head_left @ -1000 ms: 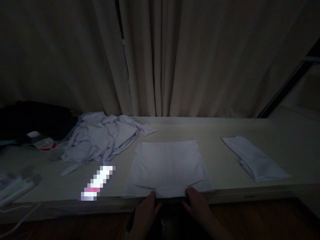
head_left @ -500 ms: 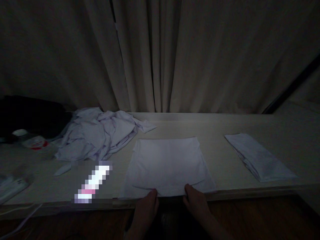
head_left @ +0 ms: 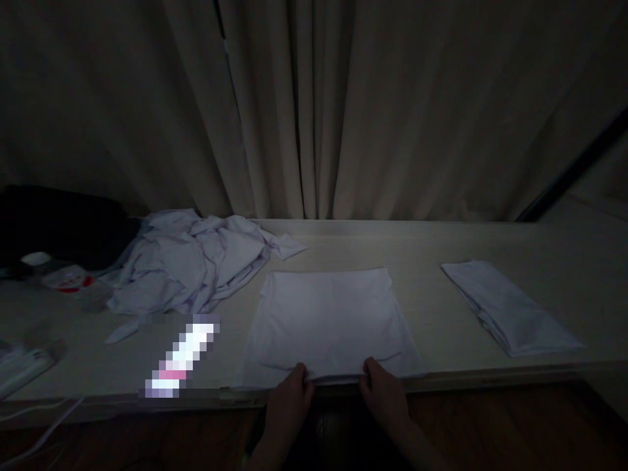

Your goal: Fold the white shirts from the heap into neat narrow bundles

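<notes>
A white cloth garment [head_left: 331, 317], possibly a shirt, lies folded over on the table in front of me, its near edge at the table's front edge. My left hand [head_left: 291, 396] pinches that near edge left of the middle, fingers closed on the fabric. A short way to the right, my right hand [head_left: 385, 392] grips the same edge between thumb and fingers. Between the two hands the edge is lifted slightly. The fingertips under the cloth are hidden.
On the left lies a crumpled heap of white cloth [head_left: 196, 261] beside a dark bag-like object [head_left: 59, 222] and a clear bottle [head_left: 73, 279] with a red label. A pixelated bright object [head_left: 181, 356] sits nearer. Folded white cloth [head_left: 513, 311] rests at right. Curtains [head_left: 324, 111] hang behind.
The near edge of the garment between my hands has risen slightly, and both hands have shifted a little upward with it. Everything else stays in place.
</notes>
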Demonstrator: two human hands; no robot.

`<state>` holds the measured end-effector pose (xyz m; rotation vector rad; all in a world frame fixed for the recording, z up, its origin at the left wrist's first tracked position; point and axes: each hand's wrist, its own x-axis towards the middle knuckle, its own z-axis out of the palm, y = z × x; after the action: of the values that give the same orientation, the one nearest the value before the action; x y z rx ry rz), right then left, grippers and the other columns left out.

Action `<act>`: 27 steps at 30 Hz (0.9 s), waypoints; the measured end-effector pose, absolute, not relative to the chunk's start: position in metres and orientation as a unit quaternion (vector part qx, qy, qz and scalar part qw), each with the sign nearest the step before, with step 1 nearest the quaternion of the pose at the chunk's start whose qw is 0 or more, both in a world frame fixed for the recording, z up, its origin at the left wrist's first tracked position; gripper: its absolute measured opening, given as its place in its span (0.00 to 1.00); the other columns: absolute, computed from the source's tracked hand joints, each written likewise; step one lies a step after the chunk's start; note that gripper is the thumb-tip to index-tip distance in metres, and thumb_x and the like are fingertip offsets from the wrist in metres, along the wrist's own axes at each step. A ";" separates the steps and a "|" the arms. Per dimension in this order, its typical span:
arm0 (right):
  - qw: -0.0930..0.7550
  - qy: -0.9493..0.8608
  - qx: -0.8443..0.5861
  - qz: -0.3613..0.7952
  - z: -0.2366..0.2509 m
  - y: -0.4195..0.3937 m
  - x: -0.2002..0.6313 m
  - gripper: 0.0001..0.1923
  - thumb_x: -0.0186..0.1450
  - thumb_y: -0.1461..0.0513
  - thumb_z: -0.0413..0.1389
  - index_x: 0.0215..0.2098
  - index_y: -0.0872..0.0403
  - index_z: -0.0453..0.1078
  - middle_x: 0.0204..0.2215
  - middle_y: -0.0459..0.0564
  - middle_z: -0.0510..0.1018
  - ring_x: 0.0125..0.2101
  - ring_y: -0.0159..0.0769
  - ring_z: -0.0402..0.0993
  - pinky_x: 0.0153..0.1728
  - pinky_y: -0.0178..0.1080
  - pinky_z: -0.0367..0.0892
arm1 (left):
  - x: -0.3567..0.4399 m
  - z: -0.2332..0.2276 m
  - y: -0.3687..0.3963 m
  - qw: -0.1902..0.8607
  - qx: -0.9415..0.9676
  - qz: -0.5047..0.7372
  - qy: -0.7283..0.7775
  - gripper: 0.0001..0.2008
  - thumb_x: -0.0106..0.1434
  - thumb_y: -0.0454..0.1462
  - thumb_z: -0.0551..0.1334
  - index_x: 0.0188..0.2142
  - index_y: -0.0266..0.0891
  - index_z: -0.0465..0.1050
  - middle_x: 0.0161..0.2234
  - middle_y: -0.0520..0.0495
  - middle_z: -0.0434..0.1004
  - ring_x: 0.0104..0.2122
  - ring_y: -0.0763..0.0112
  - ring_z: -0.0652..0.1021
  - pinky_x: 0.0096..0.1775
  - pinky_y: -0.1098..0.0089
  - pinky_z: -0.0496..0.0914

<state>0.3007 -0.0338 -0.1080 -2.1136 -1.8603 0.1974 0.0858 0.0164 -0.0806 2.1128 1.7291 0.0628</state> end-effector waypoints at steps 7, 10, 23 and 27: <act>0.197 -0.638 -0.744 0.028 -0.076 -0.007 0.307 0.04 0.60 0.64 0.47 0.34 0.51 0.62 0.28 0.45 0.74 0.29 0.32 0.71 0.27 0.33 0.53 | 0.089 -0.046 0.040 0.183 0.735 0.125 0.640 0.09 0.63 0.39 0.49 0.41 0.44 0.62 0.34 0.51 0.76 0.34 0.71 0.77 0.34 0.72 0.62; 0.168 -0.648 -0.742 0.048 -0.089 -0.014 0.308 0.05 0.60 0.66 0.47 0.34 0.52 0.63 0.30 0.45 0.74 0.29 0.32 0.71 0.28 0.33 0.54 | 0.088 -0.059 0.031 0.190 0.743 0.089 0.636 0.08 0.61 0.36 0.50 0.40 0.42 0.64 0.38 0.49 0.75 0.37 0.70 0.76 0.38 0.72 0.63; 0.149 -0.695 -0.701 0.047 -0.127 -0.032 0.318 0.08 0.65 0.62 0.46 0.37 0.50 0.66 0.34 0.46 0.74 0.29 0.31 0.73 0.27 0.31 0.59 | 0.074 -0.104 0.014 0.211 0.779 0.064 0.587 0.18 0.66 0.42 0.47 0.50 0.41 0.65 0.50 0.44 0.73 0.46 0.65 0.75 0.46 0.67 0.67; 0.134 -0.703 -0.698 0.036 -0.129 -0.034 0.318 0.09 0.67 0.61 0.46 0.39 0.49 0.67 0.34 0.46 0.75 0.28 0.31 0.73 0.26 0.31 0.60 | 0.072 -0.106 0.014 0.204 0.784 0.053 0.584 0.18 0.67 0.42 0.45 0.49 0.42 0.67 0.48 0.46 0.76 0.46 0.65 0.76 0.46 0.66 0.68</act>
<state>0.3176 -0.0338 -0.1288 -2.0225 -2.0381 0.1043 0.0723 0.0142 -0.1061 2.1864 1.6281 0.1481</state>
